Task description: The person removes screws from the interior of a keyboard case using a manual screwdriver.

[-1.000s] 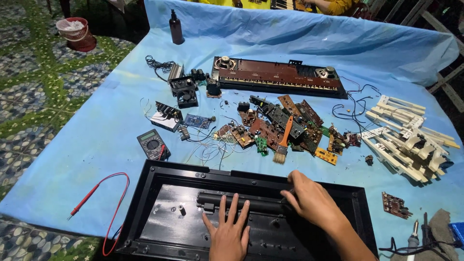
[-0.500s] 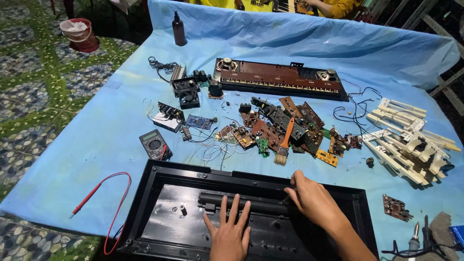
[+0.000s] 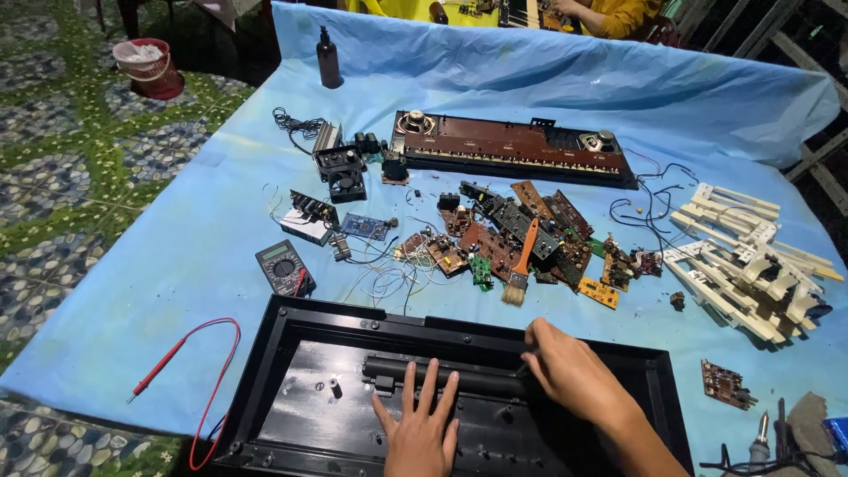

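A black plastic keyboard casing [image 3: 300,389] lies open side up at the near edge of the blue-covered table. My left hand [image 3: 422,424] rests flat, fingers spread, on the casing's inner floor just below a long black ridge [image 3: 459,378]. My right hand [image 3: 572,375] is curled over the right part of that ridge, fingertips pressed against it; whether it holds anything small is hidden.
Beyond the casing lie several circuit boards [image 3: 512,237], an orange-handled brush [image 3: 519,265], a multimeter [image 3: 284,267] with a red probe lead [image 3: 190,358], a long brown keyboard board [image 3: 512,148], white piano keys [image 3: 751,265], a dark bottle [image 3: 329,58]. Another person sits at the far edge.
Both hands stay almost in place on the casing. The view has shifted slightly; my right hand has edged a little along the ridge.
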